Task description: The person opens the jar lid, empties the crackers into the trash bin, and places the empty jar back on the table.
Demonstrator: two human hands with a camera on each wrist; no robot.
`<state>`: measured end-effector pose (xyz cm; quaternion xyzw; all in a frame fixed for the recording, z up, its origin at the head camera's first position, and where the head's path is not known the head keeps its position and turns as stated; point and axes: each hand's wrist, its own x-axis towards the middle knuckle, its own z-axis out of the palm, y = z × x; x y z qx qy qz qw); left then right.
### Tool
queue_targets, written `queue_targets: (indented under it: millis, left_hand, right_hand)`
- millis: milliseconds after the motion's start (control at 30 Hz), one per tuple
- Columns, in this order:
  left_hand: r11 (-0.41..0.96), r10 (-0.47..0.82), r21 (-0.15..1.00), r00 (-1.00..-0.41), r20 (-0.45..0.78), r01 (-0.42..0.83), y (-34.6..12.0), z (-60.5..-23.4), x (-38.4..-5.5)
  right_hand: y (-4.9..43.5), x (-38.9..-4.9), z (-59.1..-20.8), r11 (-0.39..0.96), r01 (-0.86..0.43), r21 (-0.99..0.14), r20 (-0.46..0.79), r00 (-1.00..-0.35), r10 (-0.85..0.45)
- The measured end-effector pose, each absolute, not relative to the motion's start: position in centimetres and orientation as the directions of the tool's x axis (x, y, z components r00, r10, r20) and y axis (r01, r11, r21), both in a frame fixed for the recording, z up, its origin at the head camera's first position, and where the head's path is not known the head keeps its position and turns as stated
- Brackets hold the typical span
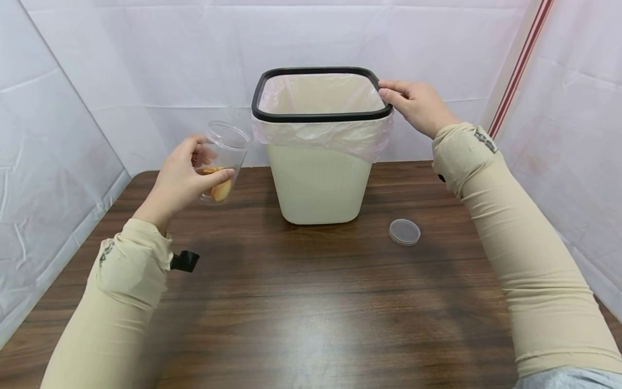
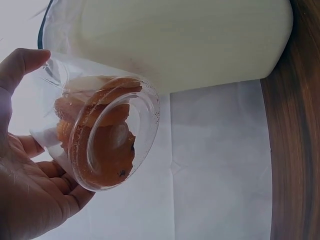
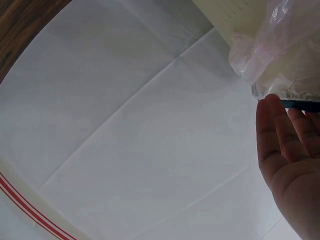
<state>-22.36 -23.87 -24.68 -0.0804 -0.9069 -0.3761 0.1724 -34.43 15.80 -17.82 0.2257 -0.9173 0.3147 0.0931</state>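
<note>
My left hand (image 1: pixel 182 173) grips a clear plastic cup (image 1: pixel 228 143), tilted, left of the trash bin and above the table. Orange-brown pieces (image 2: pixel 105 135), perhaps peel or fruit slices, lie in the lower part of the cup; their exact kind is unclear. A cream trash bin (image 1: pixel 318 183) stands upright with a black rim ring (image 1: pixel 320 116) over a pale pink plastic liner (image 1: pixel 335 135). On the right side of that rim rests my right hand (image 1: pixel 418 105); in the right wrist view its fingers (image 3: pixel 272 130) are nearly straight against the edge.
A round clear lid (image 1: pixel 404 232) lies on the dark wood table (image 1: pixel 301 292), right of the bin. White sheeting (image 1: pixel 160 59) hangs behind and at both sides, with a red-striped strip (image 1: pixel 520 70) at the right corner.
</note>
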Motion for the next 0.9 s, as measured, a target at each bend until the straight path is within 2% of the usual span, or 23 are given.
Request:
queue_targets:
  millis: [333,900]
  left_hand:
    - [0.734,0.037,0.624,-0.934,0.356,0.267,-24.5,-24.0,-22.7]
    - [0.761,0.087,0.549,-0.893,0.441,0.346,-24.3,-21.1,-23.3]
  right_hand:
    - [15.5,-34.6,-17.8,0.698,-0.468,-0.542,0.306,-0.884,-0.355]
    - [15.1,-34.5,-17.7,0.704,-0.459,-0.542,0.301,-0.888,-0.348]
